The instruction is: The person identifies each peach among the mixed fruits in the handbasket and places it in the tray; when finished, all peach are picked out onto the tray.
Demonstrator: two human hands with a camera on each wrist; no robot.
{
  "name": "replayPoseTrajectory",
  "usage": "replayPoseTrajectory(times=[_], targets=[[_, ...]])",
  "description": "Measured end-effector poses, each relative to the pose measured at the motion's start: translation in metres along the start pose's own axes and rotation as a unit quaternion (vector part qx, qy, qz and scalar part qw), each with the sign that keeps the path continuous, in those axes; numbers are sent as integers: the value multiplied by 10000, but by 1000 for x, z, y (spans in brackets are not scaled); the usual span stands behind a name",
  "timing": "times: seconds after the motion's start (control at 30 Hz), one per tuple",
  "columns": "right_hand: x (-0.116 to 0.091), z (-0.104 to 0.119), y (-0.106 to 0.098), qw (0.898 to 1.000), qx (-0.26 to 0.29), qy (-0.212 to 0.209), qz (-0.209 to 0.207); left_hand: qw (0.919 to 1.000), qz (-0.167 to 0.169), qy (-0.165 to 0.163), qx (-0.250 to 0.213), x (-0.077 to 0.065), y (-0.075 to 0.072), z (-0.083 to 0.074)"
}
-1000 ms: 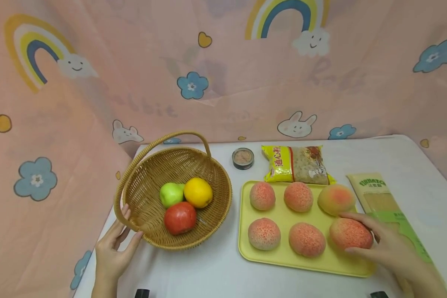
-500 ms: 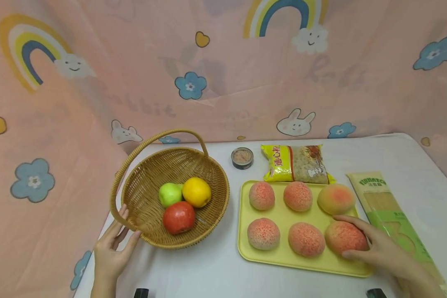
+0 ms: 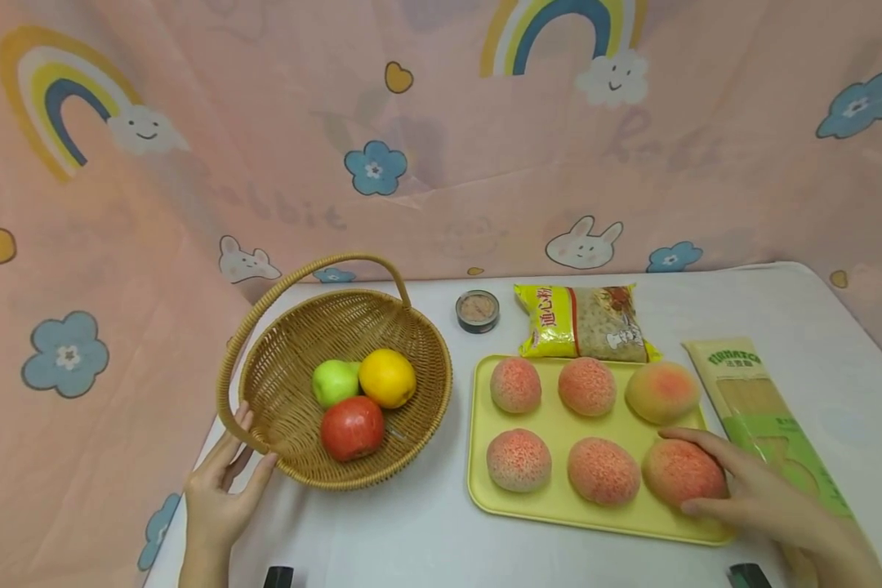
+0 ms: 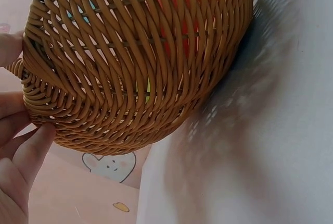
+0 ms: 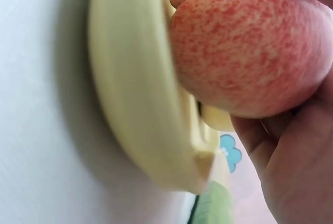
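Observation:
My left hand (image 3: pixel 219 495) holds the left edge of a round wicker basket (image 3: pixel 287 359), near the foot of its arched handle. In the left wrist view, fingers (image 4: pixel 32 148) press against the woven side of the basket. Inside it lie a green fruit (image 3: pixel 334 385), a yellow fruit (image 3: pixel 387 379) and a red apple (image 3: pixel 353 429). Over on the right, my right hand (image 3: pixel 760 490) grips a speckled peach (image 3: pixel 679 474), thumb at its near side and fingers round the far side. This peach sits at the near right corner of a yellow tray (image 3: pixel 559 516), also seen close up (image 5: pixel 130 73).
Several other peaches (image 3: pixel 604 471) stand in two rows on the tray, with a yellower one (image 3: pixel 662 393) at the far right. Behind are a yellow pasta bag (image 3: pixel 595 322) and a small round tin (image 3: pixel 478 311). A long green packet (image 3: pixel 772 425) lies beside the tray.
My right hand has brought the peach slightly left and settled it on the tray, beside the middle peach of the near row. My left hand has stayed at the basket's edge.

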State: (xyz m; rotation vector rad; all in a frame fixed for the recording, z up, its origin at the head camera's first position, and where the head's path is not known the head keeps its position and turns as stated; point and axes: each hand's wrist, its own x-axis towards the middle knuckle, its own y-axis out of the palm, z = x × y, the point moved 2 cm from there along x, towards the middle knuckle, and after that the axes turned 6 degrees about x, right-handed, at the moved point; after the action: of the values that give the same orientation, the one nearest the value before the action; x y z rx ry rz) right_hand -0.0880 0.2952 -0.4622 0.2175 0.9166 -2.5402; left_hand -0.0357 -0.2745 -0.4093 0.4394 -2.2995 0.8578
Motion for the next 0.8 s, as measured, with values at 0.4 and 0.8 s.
replayPoseTrajectory(times=[0.4, 0.8], targets=[[1, -4, 2, 9996, 127, -225, -59, 10000, 10, -20, -57, 5, 0, -11], [-28, -12, -27, 9905, -427, -495, -1212, 9466, -2327, -214, 2221, 11, -22, -60]])
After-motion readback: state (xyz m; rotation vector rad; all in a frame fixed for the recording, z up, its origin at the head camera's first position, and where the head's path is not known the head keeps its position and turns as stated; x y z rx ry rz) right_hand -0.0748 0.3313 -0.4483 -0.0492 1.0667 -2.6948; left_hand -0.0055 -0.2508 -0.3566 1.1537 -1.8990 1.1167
